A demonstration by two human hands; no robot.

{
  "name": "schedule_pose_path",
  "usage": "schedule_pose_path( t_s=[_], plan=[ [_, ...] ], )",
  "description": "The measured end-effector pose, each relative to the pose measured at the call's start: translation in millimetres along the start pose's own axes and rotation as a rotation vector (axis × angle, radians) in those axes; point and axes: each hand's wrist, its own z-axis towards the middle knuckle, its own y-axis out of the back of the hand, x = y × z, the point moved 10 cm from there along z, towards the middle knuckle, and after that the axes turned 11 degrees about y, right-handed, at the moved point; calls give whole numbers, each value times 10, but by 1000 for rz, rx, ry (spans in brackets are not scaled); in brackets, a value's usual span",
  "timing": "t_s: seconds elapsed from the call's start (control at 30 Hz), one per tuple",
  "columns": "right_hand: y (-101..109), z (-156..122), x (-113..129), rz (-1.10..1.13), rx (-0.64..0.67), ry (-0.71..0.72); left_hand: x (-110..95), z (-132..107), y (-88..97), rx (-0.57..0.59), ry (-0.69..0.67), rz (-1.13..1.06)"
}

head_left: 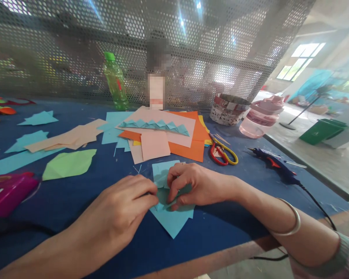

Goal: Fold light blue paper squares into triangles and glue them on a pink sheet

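Light blue paper sheets (173, 226) lie in front of me, one with its corner pointing towards me. My left hand (125, 205) has its fingers curled together, with thumb and fingertips pinching at the left side of the paper. From the right, my right hand (196, 184) reaches over the same paper, thumb and index finger bent together on a thin raised edge of it. The fingers partly cover that edge. Just beyond, a folded blue zigzag strip (159, 126) rests on a pink sheet (186, 139).
Orange sheets (192, 155), scissors (222, 153) and a green leaf-shaped paper (69, 164) surround the work. To the right lies a glue gun (275, 162), below a pink water bottle (261, 116) and a woven basket (229, 110). A magenta tool (14, 190) sits left; a green bottle (115, 81) stands behind.
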Motion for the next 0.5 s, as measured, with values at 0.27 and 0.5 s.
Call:
schedule_pose_path(
  t_s=[0.27,0.5],
  plan=[
    [-24,-5,-72,164,52,5,-130,-29,-26,173,-82,-52],
    [32,-20,-165,-48,-59,-191,-146,-62,-27,214,-97,-44]
  ],
)
